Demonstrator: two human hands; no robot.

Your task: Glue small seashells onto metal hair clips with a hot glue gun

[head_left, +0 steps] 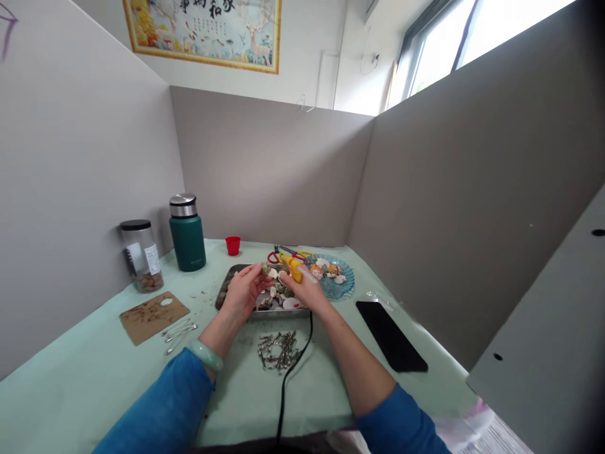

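Observation:
My left hand (pixel 244 291) pinches a small greenish shell or stone (pixel 265 269) over the metal tray. Wrapped around a yellow glue gun (pixel 292 267) is my right hand (pixel 307 289); a black cord (pixel 309 331) runs from below it toward the table's front edge. The gun's tip points left, toward the piece in my left hand, and I cannot tell whether they touch. Beneath both hands lies the metal tray (pixel 278 313), holding many shells and stones. A pile of small metal clips (pixel 278 350) sits in front of the tray.
At the left stand a clear jar (pixel 142 257), a green flask (pixel 188 243) and a red cup (pixel 232 246), with a brown board (pixel 154 316) and pins (pixel 179 331) nearer. A blue plate (pixel 348 277) of shells and a black phone-like slab (pixel 391 336) lie right; pliers (pixel 293 253) behind.

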